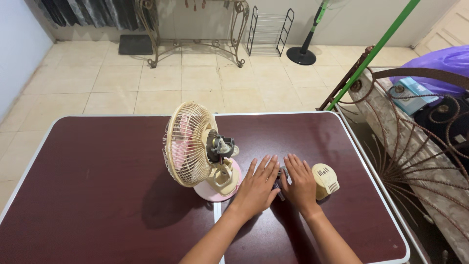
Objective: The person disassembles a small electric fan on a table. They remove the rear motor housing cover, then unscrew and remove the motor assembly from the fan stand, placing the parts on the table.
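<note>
Head view looks down on a dark red table (97,195) where both hands lie flat, palms down, side by side. Left hand (257,188) has its fingers stretched forward and a little apart; it clamps nothing. Right hand (299,183) has its fingers stretched too, nearly together, also not closed on anything. Between the two hands, partly under the fingers, a small dark tool (280,188) lies on the table; what kind of tool it is I cannot tell, because the hands cover most of it. Just left of the left fingers stands a small fan (195,146) with a cream grille, pink blades and a pink base; its motor (220,145) at the back is bare. Just right of the right hand, touching or almost touching it, lies the cream motor cover (326,180) with slots. Beyond the fingertips the table goes on to its far edge, then a tiled floor (195,83) with a metal rack (268,32) and a standing fan (305,44) by the wall.
</note>
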